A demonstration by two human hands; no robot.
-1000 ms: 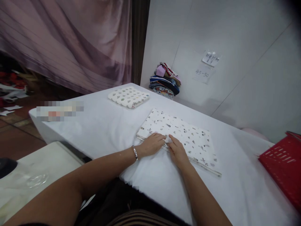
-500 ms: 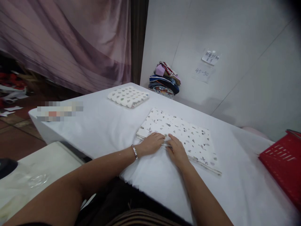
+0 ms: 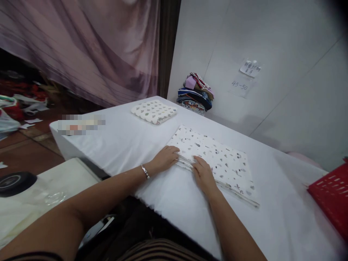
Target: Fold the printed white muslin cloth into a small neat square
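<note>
A folded white cloth [image 3: 217, 154] with small grey and dark motifs lies flat on the white-covered table, its layered edge towards me. My left hand [image 3: 168, 158], with a silver bracelet at the wrist, grips that near edge close to its left corner, fingertips over the top. Further right along the same edge, my right hand [image 3: 203, 172] holds the layers, its fingers on the upper face and its thumb low at the edge. Both thumbs are partly hidden. Behind on the left sits a second folded cloth [image 3: 153, 111], white with grey patterns.
A stack of folded fabrics [image 3: 195, 94] stands against the wall at the table's far edge. To the right is a red plastic basket [image 3: 330, 192]. A pale side surface [image 3: 78, 174] with a dark round object [image 3: 17, 183] adjoins at left. Handwritten notes [image 3: 246, 78] hang on the wall.
My left hand has slid left along the cloth's near edge, away from my right hand, which stays about where it was. The view has turned slightly left.
</note>
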